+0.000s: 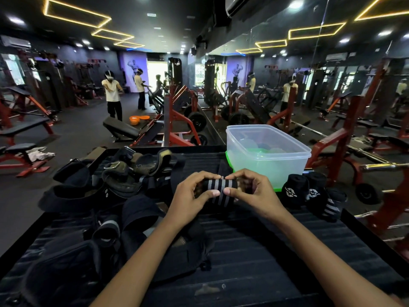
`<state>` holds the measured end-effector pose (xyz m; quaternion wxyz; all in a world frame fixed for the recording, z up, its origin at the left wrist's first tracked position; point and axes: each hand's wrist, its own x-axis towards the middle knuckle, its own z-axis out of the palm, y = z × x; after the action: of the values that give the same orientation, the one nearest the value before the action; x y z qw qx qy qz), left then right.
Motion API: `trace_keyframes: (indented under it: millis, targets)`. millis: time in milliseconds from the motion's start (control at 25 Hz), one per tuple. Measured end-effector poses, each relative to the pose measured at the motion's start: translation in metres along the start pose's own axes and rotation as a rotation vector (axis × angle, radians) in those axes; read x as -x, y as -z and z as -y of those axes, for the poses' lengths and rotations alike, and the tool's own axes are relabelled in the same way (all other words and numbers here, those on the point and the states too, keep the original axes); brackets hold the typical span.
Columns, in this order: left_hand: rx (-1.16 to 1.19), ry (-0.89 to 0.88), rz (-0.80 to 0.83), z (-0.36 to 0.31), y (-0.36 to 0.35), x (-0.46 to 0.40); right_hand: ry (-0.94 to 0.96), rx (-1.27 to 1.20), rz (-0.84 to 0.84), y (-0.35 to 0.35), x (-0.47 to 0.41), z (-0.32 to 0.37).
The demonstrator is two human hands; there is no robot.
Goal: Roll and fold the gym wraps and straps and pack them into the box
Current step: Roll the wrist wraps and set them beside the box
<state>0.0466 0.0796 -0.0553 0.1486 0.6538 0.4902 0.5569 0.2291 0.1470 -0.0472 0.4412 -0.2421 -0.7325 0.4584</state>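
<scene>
A black wrap with grey stripes [218,189] is rolled into a short cylinder in front of me. My left hand [191,196] grips its left end and my right hand [252,191] grips its right end, thumbs pressed on the stripes. Its loose tail hangs down onto the black ribbed table [254,251]. Behind my hands stands a clear plastic box [267,149] on a green lid. To the right of the box lie rolled black wraps [309,193] with white logos. A heap of black straps and wraps [110,191] covers the table's left side.
Gym machines, benches and weight plates fill the floor beyond the table. Several people in pale shirts stand far back at the left. A mirror wall runs along the right. An orange bowl [136,119] sits on the floor near a bench.
</scene>
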Motion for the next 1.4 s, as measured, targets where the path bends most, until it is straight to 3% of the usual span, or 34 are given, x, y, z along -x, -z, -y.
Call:
trace_keyframes:
  millis: [280,400,520,600,640,960,1160,1280,1400]
  targets:
    - [0.106,0.133,-0.001,-0.002,-0.002,0.001,-0.030,-0.051,0.062,0.000,0.001,-0.003]
    - [0.111,0.163,0.081,0.001,0.002,0.000,-0.146,-0.070,-0.028,0.000,-0.003,-0.002]
    - [-0.001,0.173,0.369,0.002,-0.004,0.006,-0.246,0.445,-0.094,0.009,-0.010,-0.022]
    - [-0.078,0.170,0.443,0.004,-0.010,0.010,-0.326,0.771,0.074,0.010,-0.014,-0.032]
    - [-0.097,0.169,0.438,0.006,-0.011,0.010,-0.349,0.811,0.118,0.008,-0.019,-0.034]
    - [-0.137,0.185,0.333,0.005,-0.010,0.012,-0.326,0.553,-0.030,-0.028,-0.053,-0.049]
    - [-0.199,0.191,0.067,0.010,-0.008,0.012,-0.189,0.401,-0.096,-0.021,-0.056,-0.036]
    - [-0.044,0.238,-0.078,0.012,-0.006,0.007,-0.112,0.117,0.082,-0.009,-0.036,-0.017]
    - [0.055,0.243,-0.094,0.013,-0.005,0.004,-0.060,0.037,0.188,-0.003,-0.020,-0.015]
